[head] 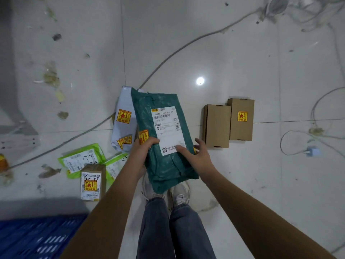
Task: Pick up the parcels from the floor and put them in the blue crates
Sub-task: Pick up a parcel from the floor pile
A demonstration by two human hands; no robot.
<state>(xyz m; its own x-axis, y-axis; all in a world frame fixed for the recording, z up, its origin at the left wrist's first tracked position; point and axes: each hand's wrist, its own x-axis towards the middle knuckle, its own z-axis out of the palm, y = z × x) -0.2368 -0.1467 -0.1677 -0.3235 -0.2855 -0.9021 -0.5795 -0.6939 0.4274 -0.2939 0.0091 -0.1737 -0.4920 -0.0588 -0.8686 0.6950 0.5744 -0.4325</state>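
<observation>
The left hand (143, 146) grips the left edge of the dark green mailer parcel (164, 139), held above the floor (224, 53) — its fingers curl over the white label. The right hand (194, 156) touches the parcel's right side with relaxed, spread fingers. The blue crate (37, 238) stands at lower left — two cardboard boxes (228, 123) lie on the right.

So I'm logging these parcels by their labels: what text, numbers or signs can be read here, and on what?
"806A L101-00 C7", roughly, and "L101": white label on the dark green parcel in the left hand and right hand.
"3-3", handwritten: light green parcel.
Handwritten scrawl, unclear: small box.
Yellow-red stickers, barcodes, fine print: too blurred to read.
</observation>
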